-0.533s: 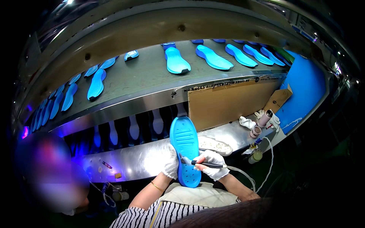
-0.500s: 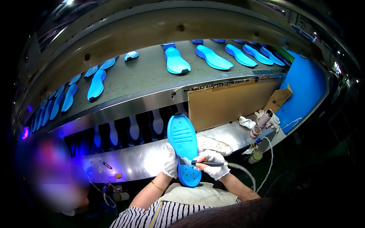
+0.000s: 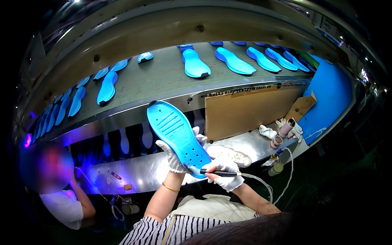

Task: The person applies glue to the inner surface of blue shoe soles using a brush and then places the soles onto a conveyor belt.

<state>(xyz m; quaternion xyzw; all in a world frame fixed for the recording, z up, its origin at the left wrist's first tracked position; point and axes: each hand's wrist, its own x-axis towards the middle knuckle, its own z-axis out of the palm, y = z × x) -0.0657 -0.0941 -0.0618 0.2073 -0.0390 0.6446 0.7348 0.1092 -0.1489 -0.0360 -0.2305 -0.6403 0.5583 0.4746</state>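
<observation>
My left hand (image 3: 173, 159), in a white glove, grips a blue shoe sole (image 3: 175, 132) from beneath. Its thumb lies along the left edge and fingertips show past the right edge. The sole is tilted, its dark-tipped end pointing up and left, with grooves and small holes facing me. My right hand (image 3: 224, 173), also gloved but with bare fingertips showing, pinches a black-handled brush (image 3: 220, 172) with a pale hose behind it. The brush's tip is at the sole's near end; whether it touches is hard to see. A white sole-shaped piece (image 3: 230, 155) lies just behind my right hand.
Beyond the metal shelf (image 3: 143, 173) runs a conveyor belt (image 3: 155, 77) carrying several blue soles (image 3: 196, 63). A cardboard sheet (image 3: 249, 112) leans against its side. Spools (image 3: 287, 127) and crumpled gloves (image 3: 267, 132) sit at right. At left a person (image 3: 67, 204) sits close by.
My left hand has turned the sole, swinging its far end left and upward. The brush has shifted from the sole's middle toward its near end. The person at left has moved slightly.
</observation>
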